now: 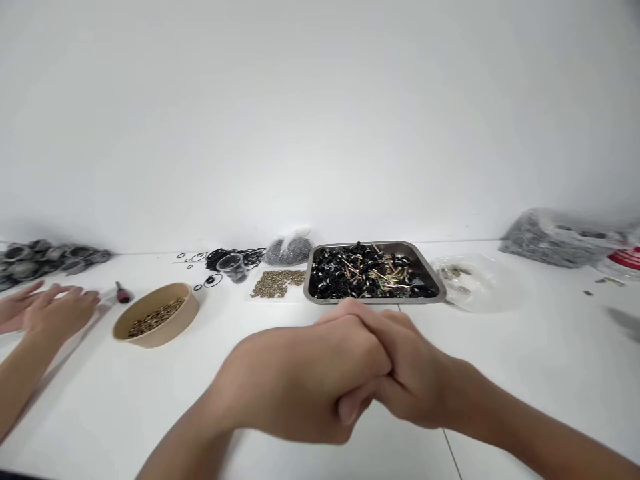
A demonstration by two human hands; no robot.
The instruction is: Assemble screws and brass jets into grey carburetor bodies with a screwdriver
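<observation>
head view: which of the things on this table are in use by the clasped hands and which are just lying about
In hand or nearest:
- left hand and right hand, clasped together; anything inside the grip is hidden
- metal tray of black rings and pins, just beyond them

Lying about:
- paper bowl
- pile of small brass parts
- plastic cup
- grey bag
- another person's hands, far left

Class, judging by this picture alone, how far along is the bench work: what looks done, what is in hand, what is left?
Done: grey parts lie grouped far left, though whether they are finished is unclear. In hand: the left hand and right hand are clasped together; anything between them is hidden. Left: the metal tray holds mixed black pieces and pins, and the brown bowl holds small brass bits.
</observation>
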